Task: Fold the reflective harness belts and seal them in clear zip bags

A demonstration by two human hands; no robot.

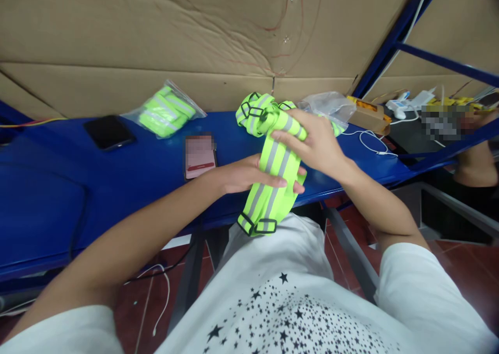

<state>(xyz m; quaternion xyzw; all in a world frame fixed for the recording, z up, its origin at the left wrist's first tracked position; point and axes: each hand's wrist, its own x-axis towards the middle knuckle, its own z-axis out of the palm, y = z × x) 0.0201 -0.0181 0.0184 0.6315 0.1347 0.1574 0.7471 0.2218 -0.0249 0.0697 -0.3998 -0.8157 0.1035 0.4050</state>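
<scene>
Both my hands are closed on a reflective strap harness [272, 180], neon yellow-green with grey stripes, folded into long layers. My left hand [253, 176] wraps around its middle, thumb across the front and fingertips showing on the far side. Higher up, my right hand [315, 141] grips the upper bands, thumb on top. Two black buckles hang at the harness's lower end, in front of my shirt. The upper part, a loose bunch with more black buckles, reaches to the blue table [156, 172]; whether it rests there I cannot tell.
A clear bag of folded neon straps [167, 112] lies by the cardboard wall, left of a phone with a lit screen [199, 156]. A black phone [109, 132] is further left. Right are another plastic bag [331, 106], a cardboard box [370, 116], a white cable [374, 143] and another person's arm [477, 161].
</scene>
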